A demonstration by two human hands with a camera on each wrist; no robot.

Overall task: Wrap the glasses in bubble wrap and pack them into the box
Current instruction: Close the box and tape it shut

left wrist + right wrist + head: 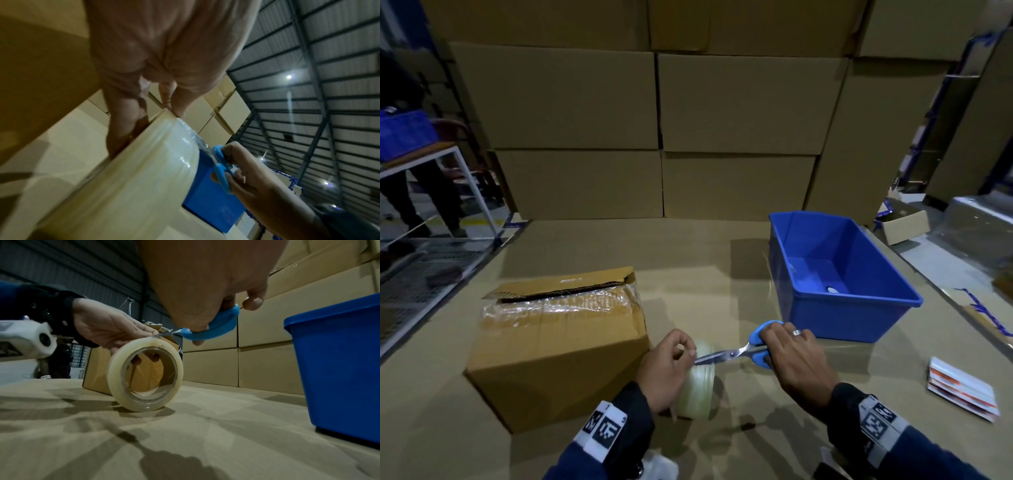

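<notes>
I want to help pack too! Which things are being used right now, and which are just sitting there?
Being used:
- tape roll, held by the left hand
- scissors, held by the right hand
- box, with bubble wrap showing at the top

Just sitting there:
- blue bin
- stack of cards
- wall of big boxes

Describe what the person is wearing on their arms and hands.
Both arms wear dark navy long sleeves. Each wrist carries a white band printed with black square code markers. The right hand has a silver ring on one finger. The left hand shows no ring or glove.
</notes>
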